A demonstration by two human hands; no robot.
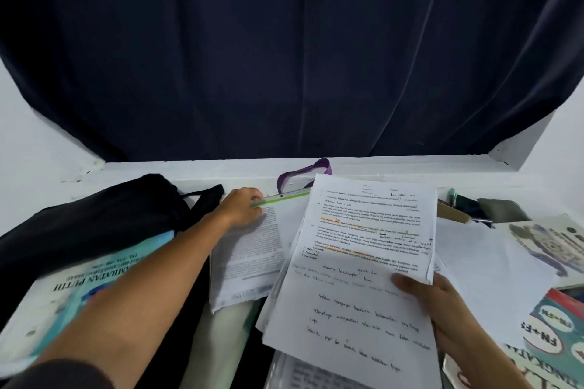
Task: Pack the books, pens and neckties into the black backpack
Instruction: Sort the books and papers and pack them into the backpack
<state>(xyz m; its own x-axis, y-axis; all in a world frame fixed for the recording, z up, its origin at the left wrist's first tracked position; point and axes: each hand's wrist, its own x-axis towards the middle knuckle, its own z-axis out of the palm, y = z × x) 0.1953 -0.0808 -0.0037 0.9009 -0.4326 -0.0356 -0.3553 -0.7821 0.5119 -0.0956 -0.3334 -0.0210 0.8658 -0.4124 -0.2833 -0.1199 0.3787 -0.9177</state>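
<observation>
White desk: left hand grip pinches green ruler; right hand grip pinches handwritten papers.

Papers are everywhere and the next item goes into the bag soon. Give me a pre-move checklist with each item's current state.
1. Left hand has the green ruler gripped: ok, fingers pinch one end.
2. Right hand holds the stack of papers securely: ok, thumb on top.
3. Black backpack mouth open: cannot tell.
4. Teal book fully inside the backpack: not ok, it sticks out.
5. Pens packed: not ok, some lie at the far right.
</observation>
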